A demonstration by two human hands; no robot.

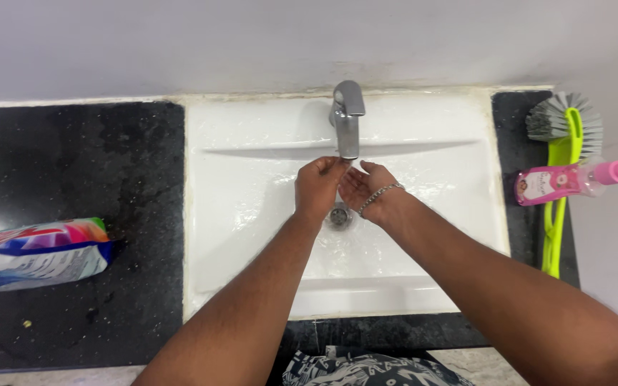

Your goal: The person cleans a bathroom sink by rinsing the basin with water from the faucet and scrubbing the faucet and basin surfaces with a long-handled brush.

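Both my hands are under the spout of a chrome tap [347,118] over a white sink [244,179]. My left hand [317,187] is curled loosely, knuckles up, fingertips near the spout. My right hand [363,187] is palm up with fingers apart, touching the left fingertips, and a silver chain bracelet [380,194] circles its wrist. Neither hand holds anything. The round metal drain [339,215] shows between my wrists. Water flow is hard to make out.
Black speckled counter [80,179] flanks the sink. A colourful plastic bag of powder [33,254] lies at the left. At the right lie a green-handled brush with grey bristles [563,143] and a pink pump bottle [566,180] on its side.
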